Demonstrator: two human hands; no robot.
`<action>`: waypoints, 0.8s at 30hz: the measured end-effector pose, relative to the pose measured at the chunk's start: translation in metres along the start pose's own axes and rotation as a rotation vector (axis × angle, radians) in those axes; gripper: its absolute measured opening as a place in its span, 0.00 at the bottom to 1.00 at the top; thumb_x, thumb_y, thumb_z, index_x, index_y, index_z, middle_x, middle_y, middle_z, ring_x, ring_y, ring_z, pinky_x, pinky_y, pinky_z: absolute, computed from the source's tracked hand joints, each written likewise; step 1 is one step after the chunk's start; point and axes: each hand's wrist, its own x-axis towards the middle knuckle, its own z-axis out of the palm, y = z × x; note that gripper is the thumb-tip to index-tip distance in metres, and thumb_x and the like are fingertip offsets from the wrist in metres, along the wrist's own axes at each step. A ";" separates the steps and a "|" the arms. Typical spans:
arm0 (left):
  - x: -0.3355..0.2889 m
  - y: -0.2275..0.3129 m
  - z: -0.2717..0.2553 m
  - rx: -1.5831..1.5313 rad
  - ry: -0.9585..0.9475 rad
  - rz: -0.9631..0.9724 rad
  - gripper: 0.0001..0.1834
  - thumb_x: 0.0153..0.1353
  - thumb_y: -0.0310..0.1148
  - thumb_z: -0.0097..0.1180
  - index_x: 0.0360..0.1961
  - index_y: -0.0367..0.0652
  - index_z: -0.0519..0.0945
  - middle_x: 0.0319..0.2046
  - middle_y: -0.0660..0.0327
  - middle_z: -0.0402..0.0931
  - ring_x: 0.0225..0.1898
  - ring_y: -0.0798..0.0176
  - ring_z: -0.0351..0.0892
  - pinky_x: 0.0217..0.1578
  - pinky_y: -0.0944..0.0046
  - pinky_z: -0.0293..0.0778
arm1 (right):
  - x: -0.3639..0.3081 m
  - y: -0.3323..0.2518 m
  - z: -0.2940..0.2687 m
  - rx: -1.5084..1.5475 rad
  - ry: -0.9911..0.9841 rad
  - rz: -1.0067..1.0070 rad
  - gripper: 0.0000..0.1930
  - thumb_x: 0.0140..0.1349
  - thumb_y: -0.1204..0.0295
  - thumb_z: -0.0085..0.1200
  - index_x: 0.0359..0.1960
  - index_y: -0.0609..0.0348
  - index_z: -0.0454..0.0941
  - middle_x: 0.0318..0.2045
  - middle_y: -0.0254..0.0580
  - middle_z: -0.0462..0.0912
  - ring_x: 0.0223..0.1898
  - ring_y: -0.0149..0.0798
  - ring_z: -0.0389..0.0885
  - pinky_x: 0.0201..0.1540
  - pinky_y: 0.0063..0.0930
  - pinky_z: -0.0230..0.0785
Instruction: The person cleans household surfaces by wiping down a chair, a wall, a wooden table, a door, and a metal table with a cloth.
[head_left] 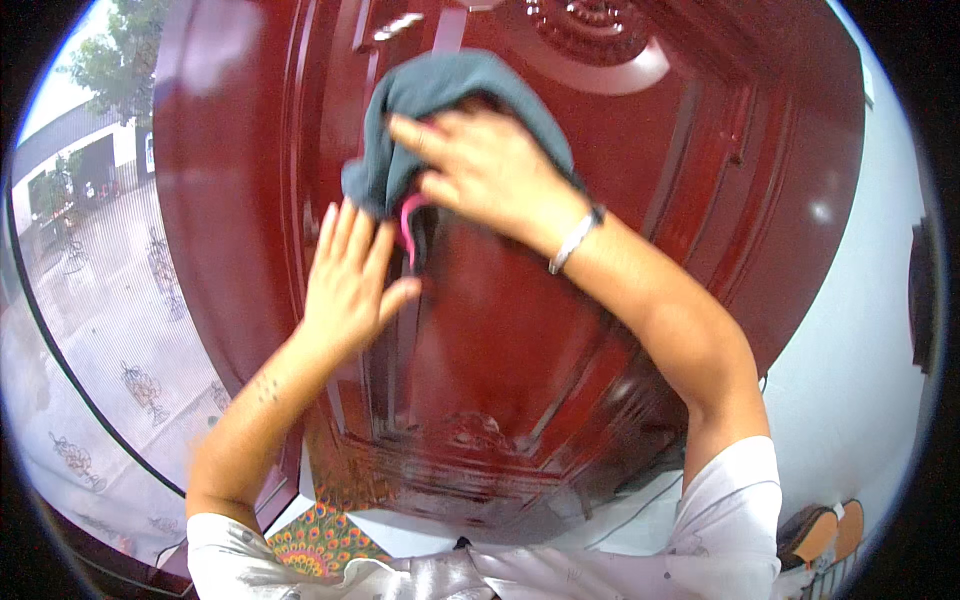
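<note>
A glossy dark-red panelled door (480, 340) fills the middle of the view. High on it, my right hand (490, 170) presses a grey-blue cloth (450, 75) against the surface; the cloth bunches over and around the fingers, and some fingertips are blurred. A silver bracelet (575, 240) circles the right wrist. Just below the cloth's left end, my left hand (350, 275) lies flat against the door with its fingers stretched out and the fingertips by the cloth's edge. Between the two hands hangs a narrow pink-and-black strip (412, 230), whose kind I cannot make out.
Left of the door is a mesh screen (130, 310) with dark printed figures, and a yard and tree show behind it. A pale wall (840, 330) stands on the right. Shoes (815, 530) sit on a rack at lower right. A peacock-patterned mat (325, 540) lies below.
</note>
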 end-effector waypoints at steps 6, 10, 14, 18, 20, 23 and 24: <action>-0.173 0.081 0.033 -0.265 -0.431 -0.056 0.36 0.57 0.52 0.60 0.59 0.38 0.70 0.58 0.44 0.64 0.66 0.40 0.58 0.69 0.38 0.46 | -0.156 -0.107 0.073 0.817 -0.369 0.004 0.40 0.60 0.78 0.52 0.74 0.49 0.50 0.55 0.56 0.73 0.55 0.53 0.73 0.61 0.43 0.63; -0.218 0.117 0.029 -0.361 -0.497 -0.068 0.30 0.58 0.49 0.60 0.54 0.37 0.74 0.53 0.43 0.67 0.63 0.39 0.60 0.68 0.39 0.49 | -0.235 -0.146 0.058 0.763 -0.539 -0.050 0.32 0.67 0.79 0.39 0.74 0.49 0.52 0.66 0.45 0.65 0.69 0.44 0.61 0.70 0.39 0.53; -0.185 0.110 0.031 -0.420 -0.391 -0.059 0.23 0.57 0.44 0.61 0.46 0.36 0.76 0.43 0.46 0.68 0.50 0.42 0.67 0.55 0.43 0.62 | -0.246 -0.147 0.056 0.831 -0.664 0.047 0.32 0.62 0.81 0.44 0.70 0.53 0.59 0.57 0.50 0.73 0.60 0.46 0.71 0.65 0.40 0.60; -0.095 0.096 0.021 -0.263 -0.117 -0.076 0.21 0.54 0.41 0.64 0.41 0.37 0.74 0.41 0.46 0.67 0.47 0.42 0.67 0.49 0.45 0.64 | -0.174 -0.082 0.020 0.704 -0.507 0.053 0.33 0.58 0.78 0.50 0.68 0.50 0.63 0.37 0.52 0.79 0.39 0.51 0.79 0.45 0.43 0.72; -0.038 0.083 0.009 -0.189 0.011 -0.076 0.19 0.52 0.36 0.66 0.39 0.38 0.73 0.41 0.47 0.68 0.46 0.43 0.68 0.47 0.47 0.65 | -0.152 -0.046 0.001 0.439 -0.295 -0.004 0.34 0.57 0.75 0.52 0.68 0.44 0.64 0.33 0.50 0.79 0.33 0.51 0.78 0.39 0.43 0.72; 0.038 0.067 0.000 -0.233 0.328 0.019 0.17 0.51 0.25 0.62 0.43 0.38 0.73 0.46 0.45 0.70 0.51 0.38 0.68 0.50 0.42 0.65 | -0.099 0.007 -0.058 0.037 -0.063 -0.099 0.34 0.57 0.65 0.57 0.68 0.40 0.64 0.31 0.43 0.79 0.32 0.48 0.77 0.36 0.42 0.70; 0.054 0.066 -0.005 -0.271 0.335 -0.013 0.22 0.51 0.23 0.59 0.49 0.37 0.72 0.51 0.43 0.69 0.55 0.36 0.67 0.54 0.40 0.64 | -0.085 0.004 -0.079 -0.076 -0.176 0.075 0.32 0.59 0.60 0.56 0.67 0.42 0.65 0.36 0.45 0.78 0.37 0.48 0.76 0.41 0.41 0.70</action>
